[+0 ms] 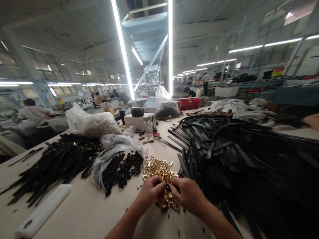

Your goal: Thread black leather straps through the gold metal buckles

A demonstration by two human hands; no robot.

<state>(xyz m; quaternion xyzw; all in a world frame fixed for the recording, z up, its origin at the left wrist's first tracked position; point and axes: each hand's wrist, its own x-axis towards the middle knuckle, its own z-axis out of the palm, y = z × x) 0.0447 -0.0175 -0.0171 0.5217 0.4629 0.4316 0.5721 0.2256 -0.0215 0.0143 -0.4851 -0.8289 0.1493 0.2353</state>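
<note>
My left hand [152,192] and my right hand [186,192] meet over a pile of gold metal buckles [158,167], thumbs and fingers pinched close together. Whatever small, dark piece is between the fingertips is too hidden to name. Left of the pile, small black round pieces [123,167] spill from an open clear plastic bag [98,169]. To the right lies a large heap of long black straps [224,146], its near edge close to my right hand.
Black straps with gold buckles [64,154] are piled at the left, near a long white plastic object [45,210]. Behind stand a full plastic bag [99,124], a glass jar [147,124] and a red basket [188,104]. Other people work farther off.
</note>
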